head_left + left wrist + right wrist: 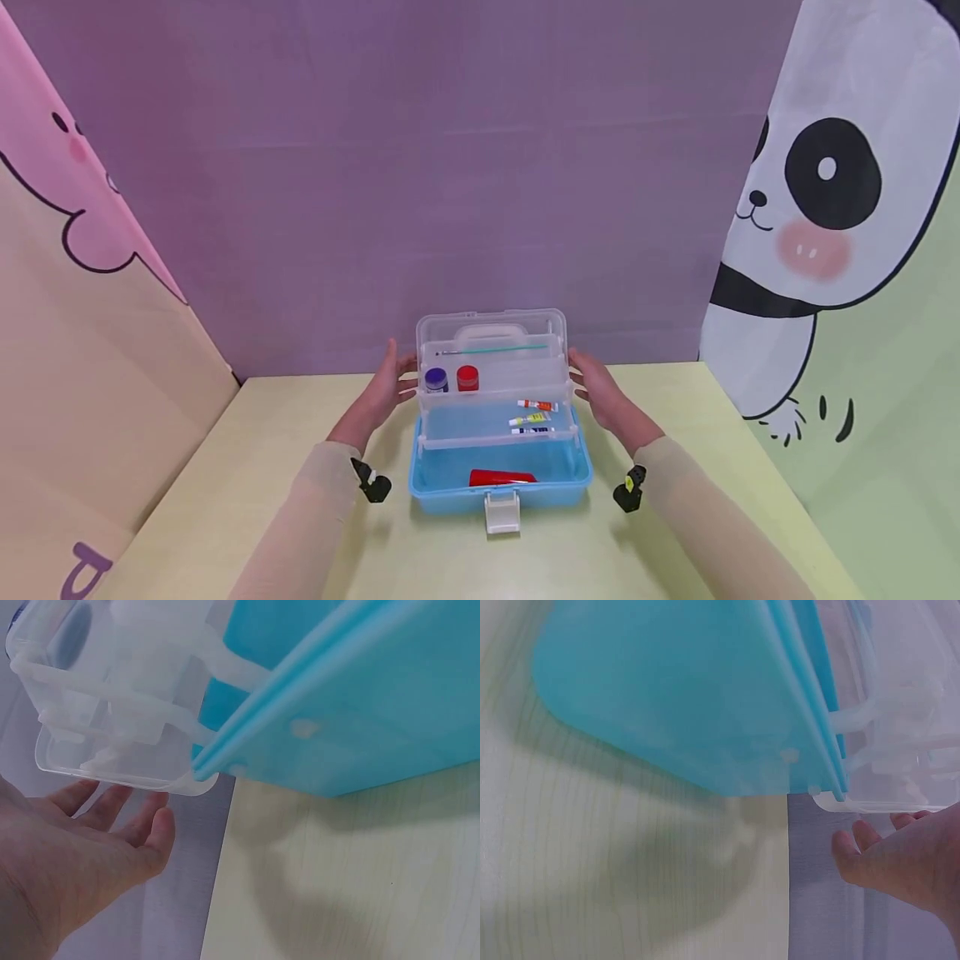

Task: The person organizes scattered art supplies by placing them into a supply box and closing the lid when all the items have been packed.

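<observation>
A blue storage box (442, 504) stands on the table with its clear lid (491, 321) raised and its clear trays (465, 433) lifted out above the base. In the trays are a purple-capped jar (436, 380), a red-capped jar (468, 378), a thin green brush (498, 349) and three small paint tubes (529, 419). A red object (502, 477) lies in the base. My left hand (384, 387) is at the lid's left side, fingers extended, fingertips by the lid's edge in the left wrist view. On the opposite side my right hand (600, 390) is likewise beside the lid, fingers loosely bent; whether either touches is unclear.
The pale wooden table (300, 467) ends at a purple backdrop (480, 183) close behind the lid. A white latch (502, 512) hangs down at the box's front. Printed panels flank the table, a panda (825, 250) on the right one.
</observation>
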{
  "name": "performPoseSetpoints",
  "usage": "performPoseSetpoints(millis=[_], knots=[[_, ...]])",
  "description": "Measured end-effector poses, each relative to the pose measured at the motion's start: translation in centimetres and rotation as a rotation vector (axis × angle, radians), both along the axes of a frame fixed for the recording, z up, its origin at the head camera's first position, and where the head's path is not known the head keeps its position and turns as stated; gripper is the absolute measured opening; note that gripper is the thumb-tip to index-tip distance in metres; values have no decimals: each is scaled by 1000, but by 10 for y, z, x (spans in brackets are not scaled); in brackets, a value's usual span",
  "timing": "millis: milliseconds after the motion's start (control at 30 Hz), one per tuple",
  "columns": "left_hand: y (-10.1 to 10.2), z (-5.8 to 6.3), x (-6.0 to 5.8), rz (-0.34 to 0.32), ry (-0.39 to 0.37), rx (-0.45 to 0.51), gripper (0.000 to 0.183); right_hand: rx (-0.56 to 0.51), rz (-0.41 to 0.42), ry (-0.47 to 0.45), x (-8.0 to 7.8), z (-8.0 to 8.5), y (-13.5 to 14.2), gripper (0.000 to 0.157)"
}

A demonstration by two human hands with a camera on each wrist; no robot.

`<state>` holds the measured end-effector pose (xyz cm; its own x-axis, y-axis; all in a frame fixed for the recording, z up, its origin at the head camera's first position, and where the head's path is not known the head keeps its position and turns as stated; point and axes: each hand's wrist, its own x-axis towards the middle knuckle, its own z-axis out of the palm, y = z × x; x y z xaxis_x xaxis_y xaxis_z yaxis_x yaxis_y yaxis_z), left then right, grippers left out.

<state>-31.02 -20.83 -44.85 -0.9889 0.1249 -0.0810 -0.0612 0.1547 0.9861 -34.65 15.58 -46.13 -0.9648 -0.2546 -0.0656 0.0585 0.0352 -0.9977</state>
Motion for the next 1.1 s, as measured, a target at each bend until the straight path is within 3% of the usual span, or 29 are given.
performPoseSetpoints(millis=[300,533,800,1100], knots=[[3,6,3,9,22,-11,91,7,-4,24,1,3,8,64],[1,11,12,11,89,-27,98,58,-23,74,6,6,9,63],[-3,9,25,22,120,-42,94,110,-61,115,19,9,7,53],[-2,10,35,42,117,-116,83,215,-33,118,33,20,10,67]])
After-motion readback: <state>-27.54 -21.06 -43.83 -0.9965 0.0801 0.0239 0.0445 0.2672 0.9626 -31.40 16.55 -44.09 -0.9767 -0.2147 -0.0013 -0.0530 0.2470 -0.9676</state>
